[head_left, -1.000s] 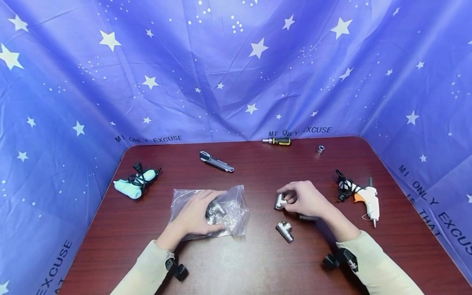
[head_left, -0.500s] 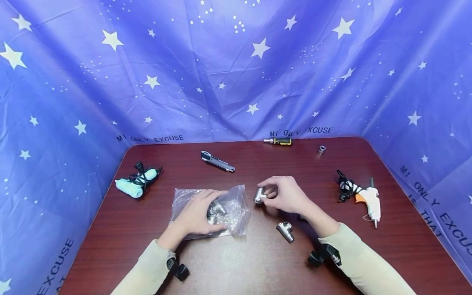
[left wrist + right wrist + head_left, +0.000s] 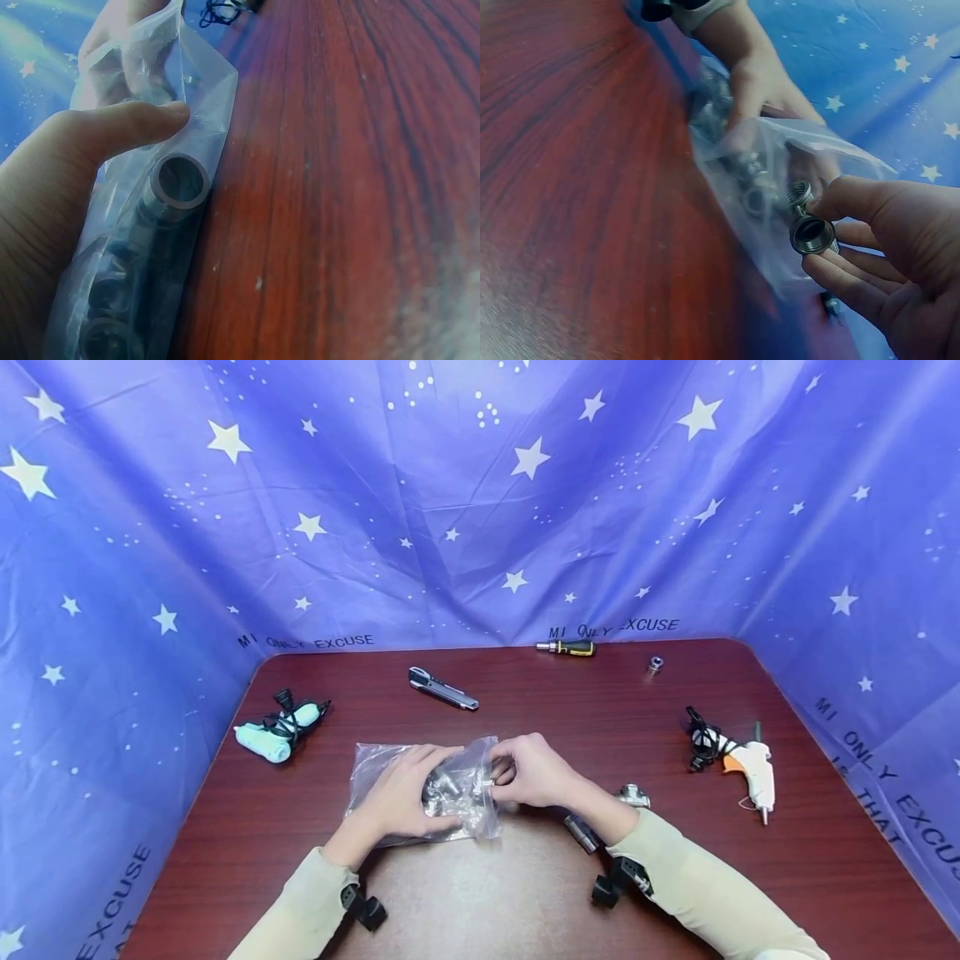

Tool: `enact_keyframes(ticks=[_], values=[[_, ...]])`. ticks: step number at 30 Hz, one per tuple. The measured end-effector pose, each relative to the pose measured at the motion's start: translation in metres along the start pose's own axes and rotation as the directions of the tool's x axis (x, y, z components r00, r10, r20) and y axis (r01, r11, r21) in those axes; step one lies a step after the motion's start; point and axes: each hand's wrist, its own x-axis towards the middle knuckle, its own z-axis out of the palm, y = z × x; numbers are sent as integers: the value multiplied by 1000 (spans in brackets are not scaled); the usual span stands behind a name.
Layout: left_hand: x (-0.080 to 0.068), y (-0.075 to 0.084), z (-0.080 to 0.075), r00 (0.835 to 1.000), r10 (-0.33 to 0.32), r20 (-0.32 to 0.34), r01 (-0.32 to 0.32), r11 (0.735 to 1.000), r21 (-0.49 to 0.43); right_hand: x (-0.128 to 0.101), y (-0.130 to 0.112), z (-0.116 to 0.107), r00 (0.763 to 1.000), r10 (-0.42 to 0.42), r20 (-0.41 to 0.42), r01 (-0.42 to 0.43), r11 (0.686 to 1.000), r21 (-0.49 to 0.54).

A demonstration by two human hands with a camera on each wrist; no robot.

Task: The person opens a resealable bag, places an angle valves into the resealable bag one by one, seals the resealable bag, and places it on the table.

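A clear plastic bag (image 3: 480, 760) with several metal pipe fittings (image 3: 180, 184) inside lies on the dark red table (image 3: 525, 893). My left hand (image 3: 408, 789) grips the bag from above, and its thumb (image 3: 127, 127) presses on the plastic. My right hand (image 3: 498, 774) is at the bag's right, open end. It pinches a threaded metal fitting (image 3: 814, 234) between thumb and fingers, right at the bag (image 3: 780, 165) mouth. The left hand (image 3: 757, 82) shows behind the bag in the right wrist view.
Two loose fittings (image 3: 633, 795) (image 3: 581, 832) lie beside my right forearm. A glue gun (image 3: 742, 764) sits at the right and a teal tool with a cord (image 3: 277, 732) at the left. A utility knife (image 3: 442, 689), a screwdriver (image 3: 566, 647) and a small socket (image 3: 654, 664) lie at the back.
My right hand has carried a fitting leftward from the table's middle right to the bag's opening. The left hand has stayed on the bag.
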Motion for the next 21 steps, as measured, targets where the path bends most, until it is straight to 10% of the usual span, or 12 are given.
enact_keyframes(ticks=[21], values=[[-3,-3,-1,1000,-3,3,3,999,-34,12,6,21,995,-97,39,102,985,-143]])
